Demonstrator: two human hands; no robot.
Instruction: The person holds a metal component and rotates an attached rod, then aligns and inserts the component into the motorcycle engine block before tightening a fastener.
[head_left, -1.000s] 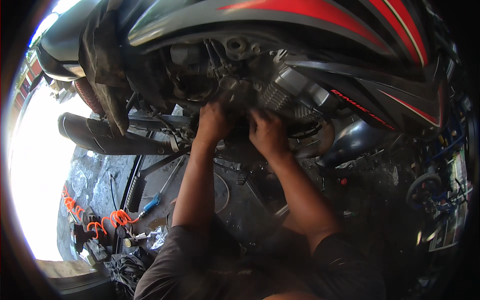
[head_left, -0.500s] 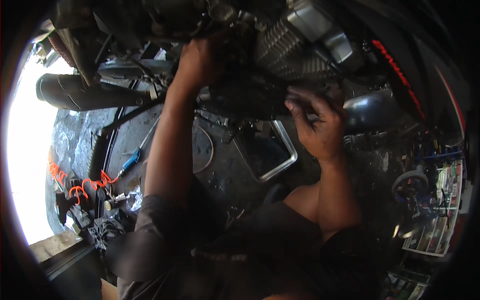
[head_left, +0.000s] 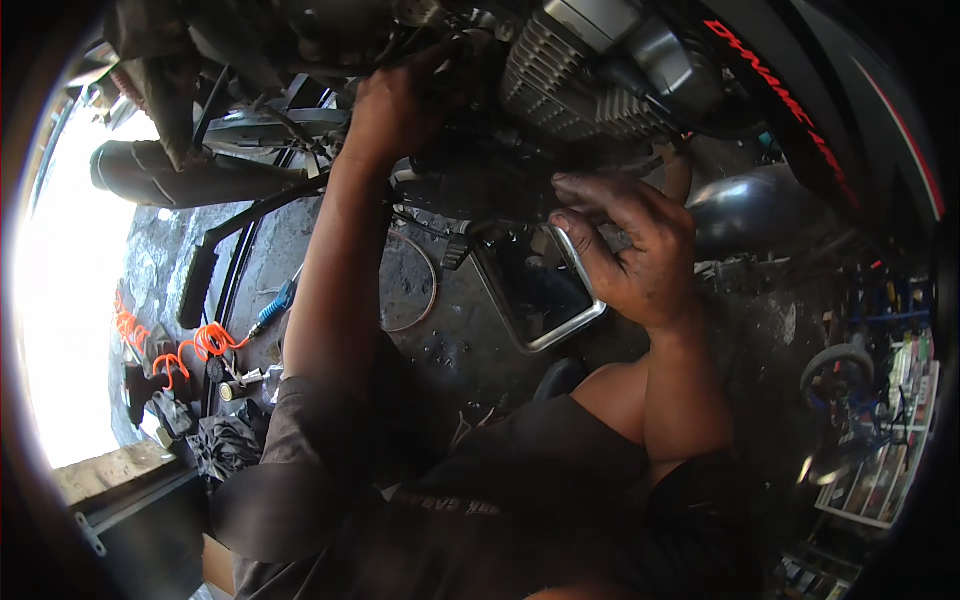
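Note:
My left hand [head_left: 393, 112] reaches into the dark lower parts of a motorcycle, behind the finned engine cylinder [head_left: 545, 70]. Its fingers are hidden among those parts. Below the cylinder, my right hand [head_left: 635, 245] is beside the dark engine case [head_left: 470, 185]. Its fingers are bent, with the thumb below and a gap between thumb and fingertips; nothing shows in them. Whether the fingertips touch the case is hard to tell. A metal-rimmed rectangular tray [head_left: 565, 335] lies on the floor under the engine, its inside dark.
At the left are a black muffler [head_left: 190, 180], an orange coiled hose [head_left: 210, 340] and a blue-handled air tool [head_left: 275, 305]. A thin hoop [head_left: 433, 285] lies near the tray. A silver rounded pipe [head_left: 745, 205] runs at right, with a white rack [head_left: 885, 450] beyond.
The view has shifted slightly, so the motorcycle and floor things appear moved. My right hand's fingertips have moved a little to the left along the engine case. My left hand stays among the parts.

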